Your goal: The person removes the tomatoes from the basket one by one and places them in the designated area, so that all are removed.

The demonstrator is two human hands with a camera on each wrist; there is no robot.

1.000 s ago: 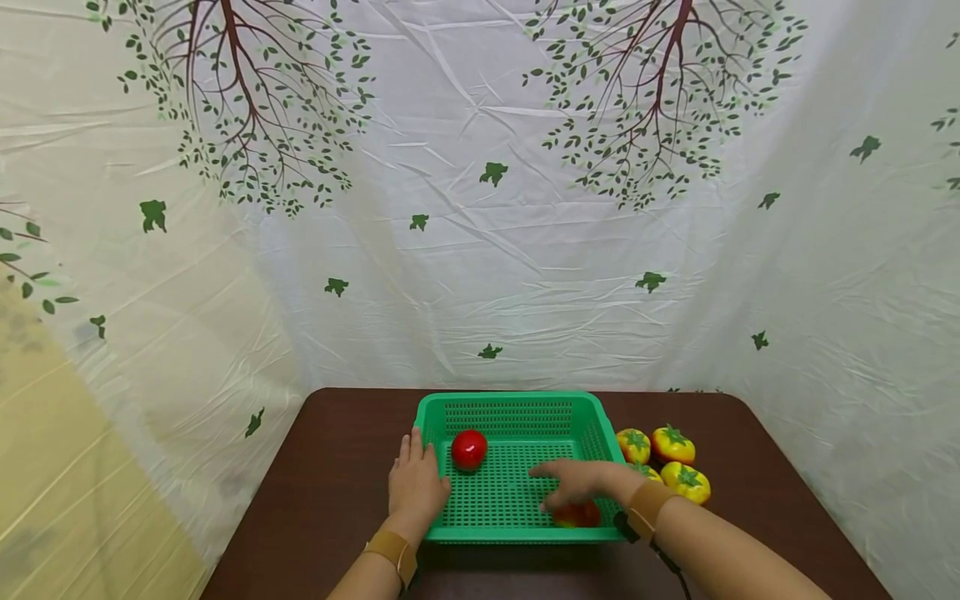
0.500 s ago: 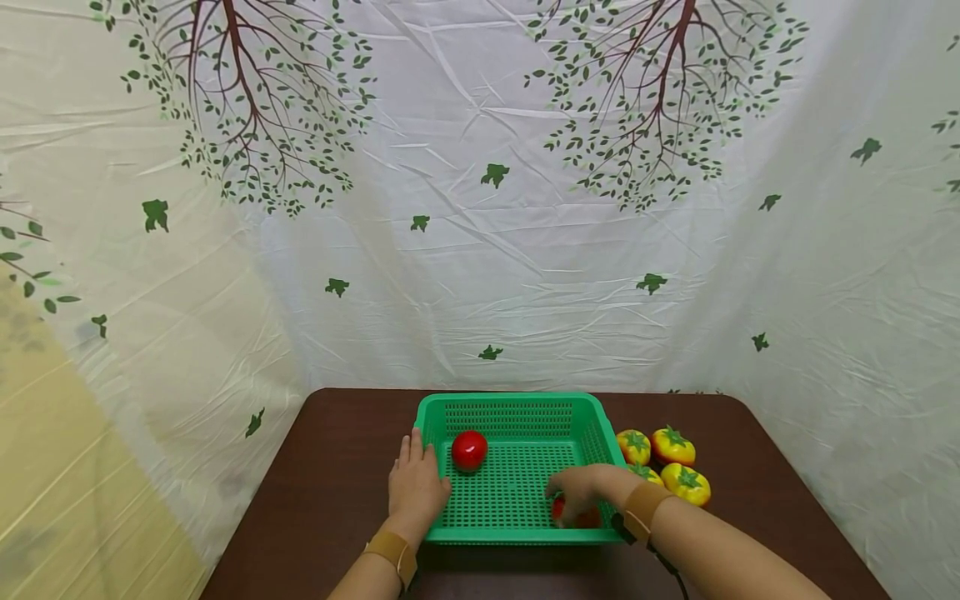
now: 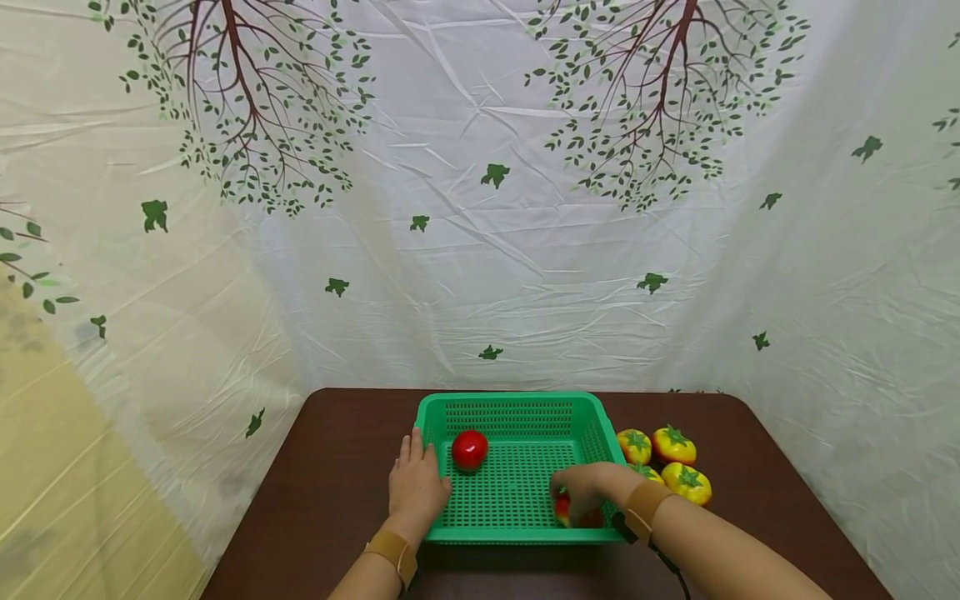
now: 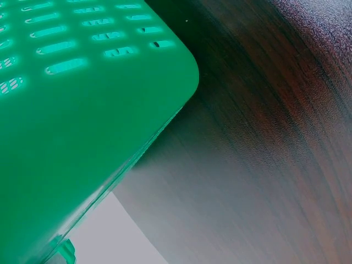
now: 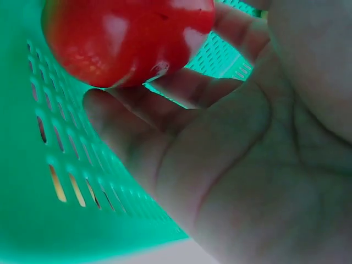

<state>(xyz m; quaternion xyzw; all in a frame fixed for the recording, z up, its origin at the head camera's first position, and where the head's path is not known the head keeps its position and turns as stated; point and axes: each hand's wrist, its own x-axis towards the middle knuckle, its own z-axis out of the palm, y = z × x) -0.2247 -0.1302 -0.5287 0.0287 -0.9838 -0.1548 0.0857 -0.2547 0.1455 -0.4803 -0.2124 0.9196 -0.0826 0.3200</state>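
My left hand (image 3: 417, 485) lies with fairly straight fingers along the left rim of a green plastic basket (image 3: 510, 536). Inside the basket's front right corner, my right hand (image 3: 585, 487) curls its fingers round a glossy red fruit with a yellow patch (image 3: 562, 510). Seen from the right wrist, this red fruit (image 5: 129, 38) sits at the fingertips beside the basket's slotted wall (image 5: 60, 137); its top is cut off by the view. Another shiny round red fruit (image 3: 469, 451) rests on the basket floor at the back left, apart from both hands.
Several yellow-and-red fruits with green leafy tops (image 3: 686, 483) stand on the dark brown table (image 3: 337, 467), just right of the basket. Behind the table hangs a white curtain (image 3: 450, 317) printed with trees and leaves. A cable trails from the right wristband (image 3: 647, 510).
My right hand has come down from over the basket onto the red fruit, and its fingers have curled round it. The fruit has turned slightly. My left hand has stayed in place.
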